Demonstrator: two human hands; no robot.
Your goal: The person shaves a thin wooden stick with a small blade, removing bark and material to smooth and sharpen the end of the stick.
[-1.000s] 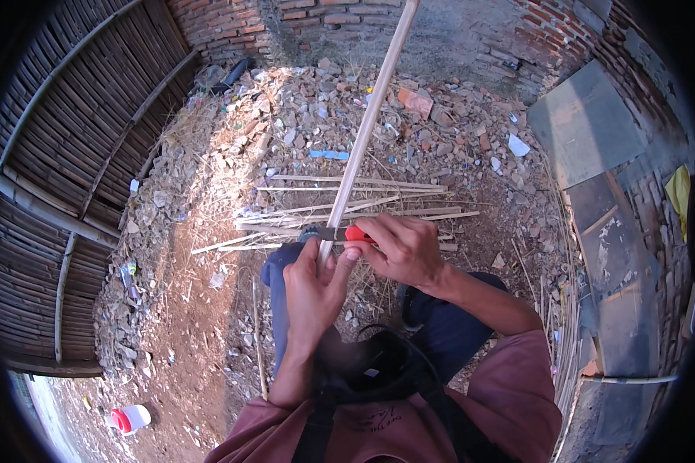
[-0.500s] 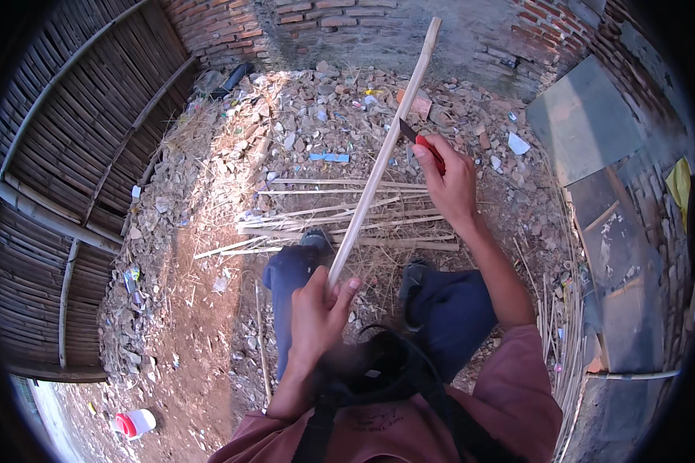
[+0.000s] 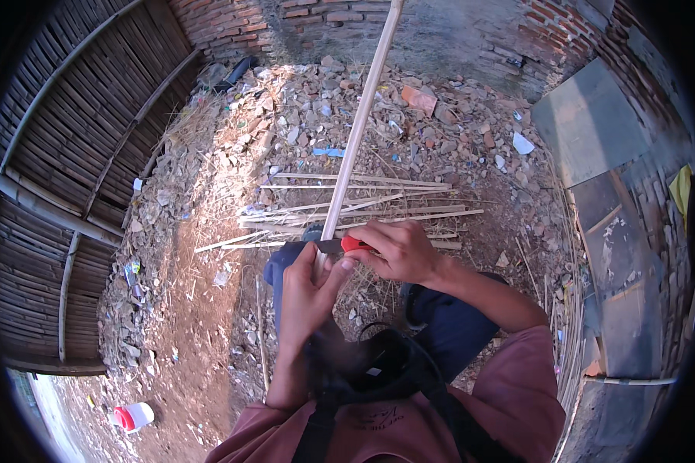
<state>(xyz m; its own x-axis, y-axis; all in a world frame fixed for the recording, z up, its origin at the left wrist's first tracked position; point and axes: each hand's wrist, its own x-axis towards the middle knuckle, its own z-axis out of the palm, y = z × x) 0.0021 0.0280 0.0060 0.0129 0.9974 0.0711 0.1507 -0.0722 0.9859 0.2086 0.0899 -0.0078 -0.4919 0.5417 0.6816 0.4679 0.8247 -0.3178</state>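
A long, pale strip of split bamboo (image 3: 357,127) slants up and away from my left hand (image 3: 307,287), which is closed round its near end. My right hand (image 3: 400,251) grips a red-handled knife (image 3: 355,244). The knife's dark blade lies across the strip just above my left fingers, and the two hands almost meet there. Beyond them, several thin bamboo strips (image 3: 394,182) lie in a loose pile on the ground in front of my feet.
Rubble (image 3: 309,108) covers the ground up to a brick wall (image 3: 455,46). A woven bamboo wall (image 3: 69,100) stands at left, with a white-and-red container (image 3: 137,417) near it. Grey panels (image 3: 591,123) lean at right, beside long thin sticks (image 3: 567,370).
My right hand and the knife have come down along the strip to its near end, beside my left hand. The strip's far end has swung left and up.
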